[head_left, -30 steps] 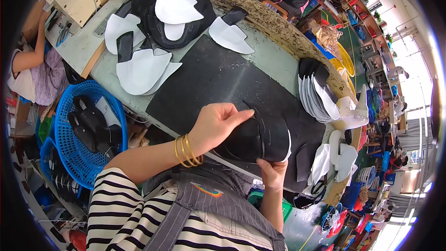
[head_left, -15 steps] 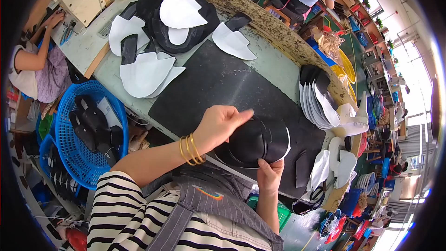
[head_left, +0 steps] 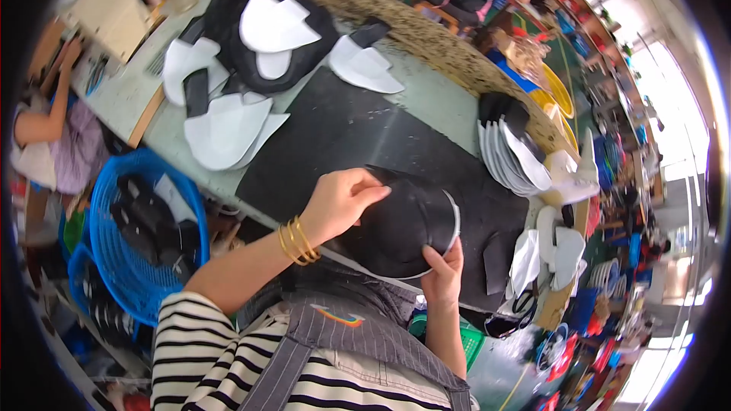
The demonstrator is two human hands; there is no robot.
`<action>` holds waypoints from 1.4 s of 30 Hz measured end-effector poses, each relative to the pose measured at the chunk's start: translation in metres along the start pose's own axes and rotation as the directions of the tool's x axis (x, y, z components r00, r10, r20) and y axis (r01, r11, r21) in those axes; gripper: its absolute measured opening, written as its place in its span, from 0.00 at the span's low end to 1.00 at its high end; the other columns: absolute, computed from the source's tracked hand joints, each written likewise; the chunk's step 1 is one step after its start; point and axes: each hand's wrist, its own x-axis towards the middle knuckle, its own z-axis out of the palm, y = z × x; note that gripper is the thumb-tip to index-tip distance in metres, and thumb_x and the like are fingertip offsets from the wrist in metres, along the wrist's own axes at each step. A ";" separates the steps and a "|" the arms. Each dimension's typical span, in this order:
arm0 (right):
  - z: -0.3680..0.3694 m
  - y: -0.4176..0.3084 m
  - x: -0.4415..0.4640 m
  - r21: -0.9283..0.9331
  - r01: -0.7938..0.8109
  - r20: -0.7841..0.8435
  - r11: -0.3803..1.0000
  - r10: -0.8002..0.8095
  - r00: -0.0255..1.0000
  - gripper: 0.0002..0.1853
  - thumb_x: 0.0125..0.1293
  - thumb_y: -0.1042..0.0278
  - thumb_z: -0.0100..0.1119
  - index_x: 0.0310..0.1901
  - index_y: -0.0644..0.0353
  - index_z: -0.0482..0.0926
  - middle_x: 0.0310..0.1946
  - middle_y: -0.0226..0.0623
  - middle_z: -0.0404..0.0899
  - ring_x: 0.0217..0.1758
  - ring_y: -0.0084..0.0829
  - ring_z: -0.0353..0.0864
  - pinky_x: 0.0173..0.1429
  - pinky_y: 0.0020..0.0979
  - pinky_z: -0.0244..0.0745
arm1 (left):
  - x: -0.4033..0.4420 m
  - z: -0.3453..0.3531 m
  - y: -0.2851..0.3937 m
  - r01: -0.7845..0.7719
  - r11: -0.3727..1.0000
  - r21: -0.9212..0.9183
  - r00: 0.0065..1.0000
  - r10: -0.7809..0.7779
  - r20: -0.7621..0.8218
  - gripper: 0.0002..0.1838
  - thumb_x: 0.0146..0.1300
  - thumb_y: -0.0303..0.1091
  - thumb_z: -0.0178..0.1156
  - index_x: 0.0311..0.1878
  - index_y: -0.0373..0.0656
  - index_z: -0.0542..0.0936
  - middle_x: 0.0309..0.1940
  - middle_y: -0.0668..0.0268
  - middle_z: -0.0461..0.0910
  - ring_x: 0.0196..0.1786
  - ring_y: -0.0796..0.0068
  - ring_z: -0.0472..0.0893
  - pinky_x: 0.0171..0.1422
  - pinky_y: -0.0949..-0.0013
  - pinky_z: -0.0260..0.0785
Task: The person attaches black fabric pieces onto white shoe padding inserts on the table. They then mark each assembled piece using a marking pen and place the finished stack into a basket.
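Right hand [head_left: 442, 272] is gripping the edge of a white-edged black piece [head_left: 407, 232], thumb on top, fingers mostly hidden underneath. Left hand [head_left: 346, 199] is holding thumb and fingertips close together at the piece's far side; from here I can't tell if it's pinching anything. Piece is sitting between both hands, above the black mat [head_left: 335, 129]. Stacked white pieces [head_left: 504, 160] are lying beyond the right hand on the tabletop [head_left: 449, 106].

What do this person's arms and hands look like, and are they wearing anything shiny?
Yes! Thin, round gold bangles circle the wrist of the left hand. The left arm's short sleeve has black and white stripes. The right hand has a bare wrist. Neither wears a glove.
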 end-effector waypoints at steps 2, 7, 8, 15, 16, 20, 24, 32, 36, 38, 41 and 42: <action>0.006 -0.005 0.001 -0.016 0.021 -0.002 1.000 -0.021 1.000 0.26 0.58 0.89 0.59 0.59 0.62 0.71 0.55 0.39 0.78 0.56 0.29 0.78 0.62 0.30 0.71 | 0.014 0.007 -0.021 -0.300 0.945 0.128 0.934 0.318 -0.161 0.13 0.67 0.39 0.62 0.36 0.37 0.81 0.22 0.69 0.79 0.23 0.84 0.77 0.25 0.80 0.66; 0.001 -0.122 0.020 -0.956 0.174 0.292 -0.235 -0.786 0.545 0.15 0.59 0.75 0.69 0.45 0.67 0.76 0.38 0.42 0.81 0.43 0.37 0.80 0.50 0.33 0.74 | 0.065 -0.030 0.010 -0.264 0.963 0.061 0.934 0.271 -0.233 0.15 0.67 0.43 0.62 0.40 0.37 0.78 0.31 0.64 0.82 0.30 0.79 0.81 0.31 0.79 0.69; 0.001 -0.150 0.037 -0.931 0.264 0.342 -0.252 -0.854 0.391 0.13 0.59 0.75 0.68 0.45 0.65 0.78 0.36 0.44 0.80 0.40 0.41 0.79 0.48 0.38 0.74 | 0.086 -0.040 0.008 -0.349 0.890 0.294 0.880 0.419 -0.226 0.16 0.65 0.43 0.64 0.41 0.37 0.78 0.33 0.63 0.82 0.32 0.74 0.81 0.34 0.75 0.70; -0.110 -0.175 0.181 -0.847 0.130 0.405 -0.515 -0.468 0.786 0.05 0.59 0.72 0.61 0.36 0.61 0.81 0.37 0.42 0.80 0.43 0.44 0.78 0.48 0.42 0.72 | 0.213 -0.091 -0.030 -0.277 0.290 0.916 0.777 0.628 0.036 0.26 0.49 0.50 0.72 0.42 0.38 0.81 0.40 0.55 0.83 0.45 0.52 0.81 0.54 0.58 0.72; -0.113 -0.163 0.171 -0.874 0.225 0.426 -0.431 -0.456 0.781 0.06 0.61 0.69 0.63 0.37 0.62 0.81 0.37 0.42 0.80 0.43 0.44 0.78 0.48 0.41 0.72 | 0.210 -0.095 -0.018 -0.233 0.371 0.899 0.872 0.489 0.024 0.28 0.49 0.51 0.72 0.45 0.38 0.82 0.41 0.53 0.83 0.46 0.52 0.83 0.54 0.59 0.73; -0.078 -0.138 0.061 -0.987 -0.032 0.108 -0.159 -0.792 0.601 0.06 0.61 0.72 0.66 0.36 0.64 0.81 0.33 0.41 0.80 0.37 0.41 0.77 0.44 0.38 0.72 | 0.234 -0.119 -0.032 -0.363 0.486 0.795 0.867 0.488 0.098 0.15 0.58 0.39 0.66 0.44 0.38 0.83 0.39 0.54 0.84 0.43 0.53 0.84 0.47 0.59 0.75; -0.125 -0.091 -0.002 -0.973 -0.157 -0.033 -0.167 -0.574 0.818 0.05 0.61 0.75 0.63 0.38 0.64 0.80 0.33 0.41 0.79 0.37 0.43 0.78 0.44 0.40 0.74 | 0.211 -0.081 0.014 -0.518 0.093 0.850 0.500 0.839 0.214 0.08 0.66 0.30 0.57 0.46 0.41 0.81 0.36 0.60 0.82 0.40 0.57 0.80 0.45 0.60 0.72; -0.142 -0.064 -0.009 -0.996 -0.042 0.016 -0.074 -0.653 0.757 0.02 0.59 0.80 0.60 0.34 0.64 0.80 0.30 0.41 0.78 0.35 0.43 0.77 0.42 0.39 0.73 | 0.009 0.114 -0.009 -0.788 0.176 0.590 0.580 0.537 0.613 0.06 0.55 0.27 0.58 0.34 0.36 0.74 0.31 0.60 0.73 0.39 0.62 0.77 0.38 0.64 0.73; -0.059 -0.078 -0.036 -0.958 0.275 0.260 -0.086 -0.667 0.698 0.08 0.52 0.83 0.64 0.35 0.61 0.82 0.30 0.38 0.79 0.36 0.41 0.78 0.42 0.38 0.73 | -0.018 0.121 -0.015 -0.762 0.561 0.324 0.645 0.615 0.453 0.24 0.58 0.39 0.69 0.53 0.35 0.76 0.48 0.57 0.80 0.49 0.64 0.81 0.51 0.68 0.74; -0.022 -0.069 -0.047 -0.868 0.471 0.487 -0.158 -0.454 0.746 0.11 0.46 0.82 0.68 0.33 0.61 0.81 0.41 0.41 0.78 0.40 0.43 0.79 0.47 0.40 0.74 | -0.036 0.100 -0.014 -0.358 0.932 0.050 0.840 0.299 0.453 0.21 0.61 0.35 0.67 0.54 0.35 0.75 0.46 0.59 0.81 0.46 0.73 0.81 0.49 0.71 0.74; -0.001 -0.036 -0.044 -0.782 0.563 0.473 0.268 -0.335 0.815 0.14 0.50 0.80 0.71 0.37 0.62 0.75 0.44 0.45 0.78 0.43 0.43 0.81 0.45 0.35 0.78 | -0.051 0.065 -0.010 -0.160 0.984 0.073 0.928 0.125 0.352 0.13 0.65 0.26 0.63 0.52 0.34 0.78 0.38 0.65 0.84 0.38 0.85 0.80 0.43 0.77 0.73; -0.005 -0.017 -0.045 -0.714 0.505 0.429 0.485 -0.267 0.863 0.15 0.53 0.79 0.71 0.38 0.62 0.73 0.43 0.46 0.78 0.43 0.42 0.83 0.43 0.34 0.80 | -0.056 0.051 -0.011 -0.166 0.974 0.151 0.941 0.111 0.319 0.12 0.65 0.25 0.63 0.50 0.34 0.79 0.35 0.66 0.84 0.37 0.85 0.80 0.42 0.77 0.72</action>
